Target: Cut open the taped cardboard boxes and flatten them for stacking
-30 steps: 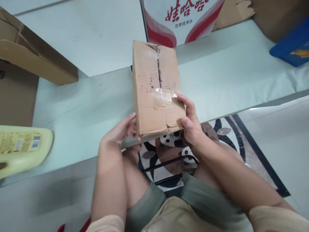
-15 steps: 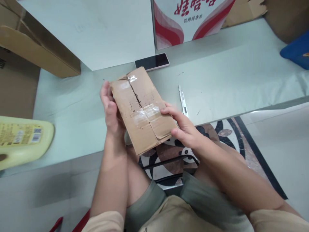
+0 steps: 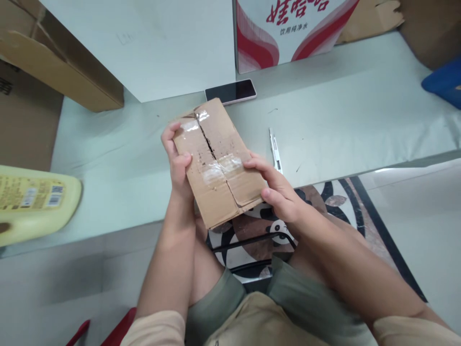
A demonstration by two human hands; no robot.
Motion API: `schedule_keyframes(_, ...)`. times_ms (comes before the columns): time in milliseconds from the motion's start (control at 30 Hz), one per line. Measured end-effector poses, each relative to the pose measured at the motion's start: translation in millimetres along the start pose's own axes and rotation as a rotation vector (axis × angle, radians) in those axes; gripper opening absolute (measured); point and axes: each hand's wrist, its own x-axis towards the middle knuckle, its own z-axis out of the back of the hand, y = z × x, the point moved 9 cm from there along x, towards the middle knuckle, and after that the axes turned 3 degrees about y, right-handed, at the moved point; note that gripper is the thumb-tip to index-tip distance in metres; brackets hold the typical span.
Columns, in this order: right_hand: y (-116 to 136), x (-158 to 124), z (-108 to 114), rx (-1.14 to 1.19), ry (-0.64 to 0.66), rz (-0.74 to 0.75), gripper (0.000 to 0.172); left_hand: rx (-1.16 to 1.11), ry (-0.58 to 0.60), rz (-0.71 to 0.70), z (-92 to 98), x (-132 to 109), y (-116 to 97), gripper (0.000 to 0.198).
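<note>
A small brown cardboard box (image 3: 216, 163) with a torn centre seam and scraps of clear tape is held in the air over the near edge of the pale green table (image 3: 342, 115). My left hand (image 3: 178, 161) grips its left side, fingers curled over the upper corner and thumb on the top face. My right hand (image 3: 277, 190) holds its right lower edge, fingers wrapped underneath and thumb on top. The box is tilted, its far end pointing up and left.
A phone (image 3: 231, 91) lies face up behind the box. A small white utility knife (image 3: 275, 150) rests on the table to the right. A yellow bottle (image 3: 36, 202) lies at the left edge, cardboard boxes (image 3: 61, 72) at back left, a red-and-white carton (image 3: 288, 29) at the back.
The box has been turned counter-clockwise and lowered toward me, uncovering the phone and the knife. My left hand moved from its lower left corner up its left side.
</note>
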Motion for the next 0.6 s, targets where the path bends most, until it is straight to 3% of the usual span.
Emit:
schedule_keyframes(133,-17.0,1.1,21.7,0.049,-0.116,-0.152,0.056,-0.004,-0.049,0.008,-7.6,-0.7,-4.9,0.044)
schedule_keyframes(267,-24.6,-5.1,68.5,-0.504,-0.381,-0.459,0.052,0.054,-0.073,0.049,-5.5,-0.9,-5.3,0.047)
schedule_keyframes(333,-27.8,-7.5,77.1,-0.780,-0.347,-0.624,0.058,0.092,-0.065,0.042,-2.3,-0.4,-5.7,0.049)
schedule_keyframes(433,-36.9,-7.2,71.4,-0.985,-0.158,-0.750,0.064,0.143,-0.049,0.060,1.7,0.1,-3.8,0.050)
schedule_keyframes(500,-39.9,-6.5,66.2,-1.017,-0.084,-0.763,0.066,0.180,-0.050,0.077,3.8,-0.1,-3.1,0.050)
schedule_keyframes(600,-39.8,-6.4,63.6,-0.870,-0.112,-0.758,0.068,0.195,-0.049,0.074,5.0,-0.9,-3.9,0.051)
